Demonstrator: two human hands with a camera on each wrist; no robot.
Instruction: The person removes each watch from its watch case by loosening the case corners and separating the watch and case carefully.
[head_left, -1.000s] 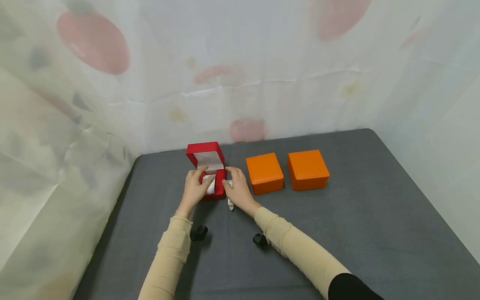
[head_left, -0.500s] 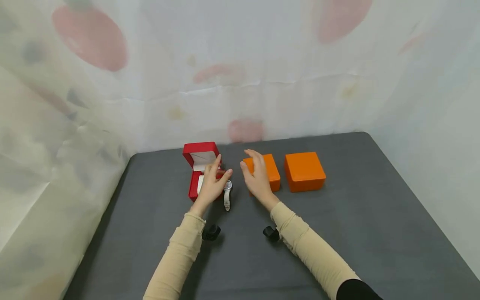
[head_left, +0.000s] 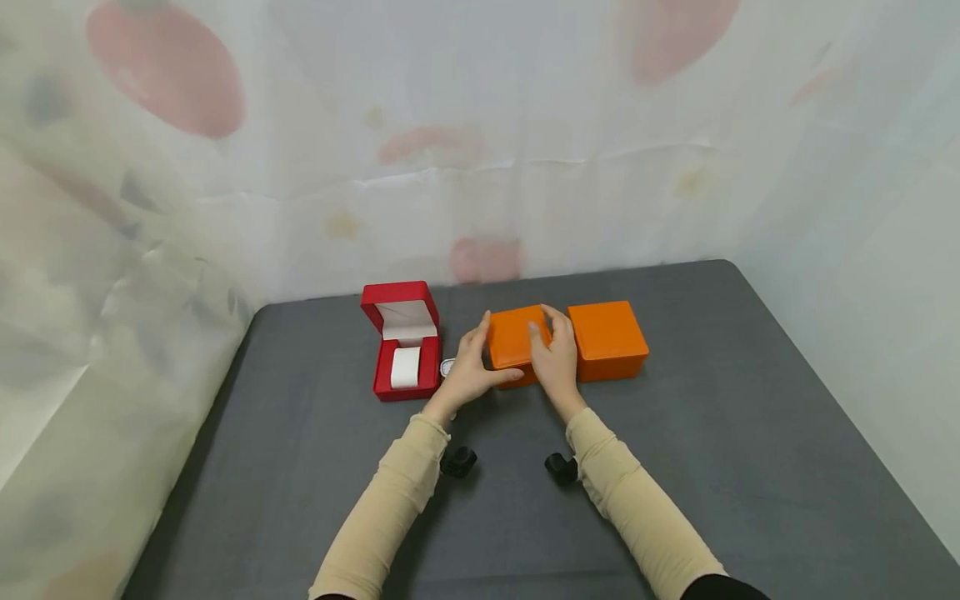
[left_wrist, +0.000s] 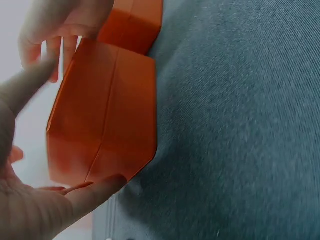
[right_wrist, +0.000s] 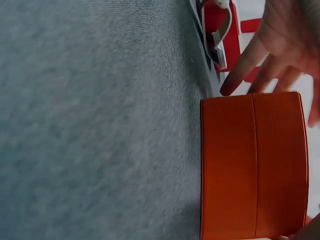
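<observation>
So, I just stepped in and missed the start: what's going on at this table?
A person has both hands on the nearer orange box: the left hand cups its left side and the right hand its right side. A second orange box sits closed just to its right. To the left, a red box stands open with a white cushion inside, and a watch lies on the grey table beside it.
</observation>
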